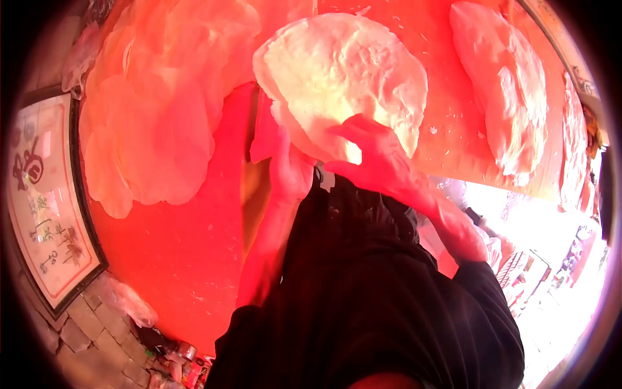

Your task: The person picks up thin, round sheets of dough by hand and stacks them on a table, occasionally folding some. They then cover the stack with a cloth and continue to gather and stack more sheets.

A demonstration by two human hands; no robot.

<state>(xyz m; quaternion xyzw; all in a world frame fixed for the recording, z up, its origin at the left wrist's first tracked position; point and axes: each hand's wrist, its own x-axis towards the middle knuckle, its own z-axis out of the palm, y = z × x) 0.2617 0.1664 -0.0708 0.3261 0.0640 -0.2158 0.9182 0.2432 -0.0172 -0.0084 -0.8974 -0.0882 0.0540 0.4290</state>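
In the middle of the view a broad, pale, wrinkled sheet (350, 71) with an irregular edge lies on a red surface (168, 259). Its near edge reaches my hands. At its lower left edge is my left hand (290, 165), turned partly sideways; its fingertips are hard to separate from the sheet. My right hand (376, 152) is over the near right edge, its thumb and fingers spread apart in a curve, with bright sheet showing between them. Whether the left fingers grip the edge cannot be made out.
Overlapping pale sheets (155, 110) cover the left part of the surface. Another long sheet (505, 91) lies at the right, with a narrower one (573, 142) beyond it. A framed sign (52, 194) stands at the far left above a paved floor (97, 330).
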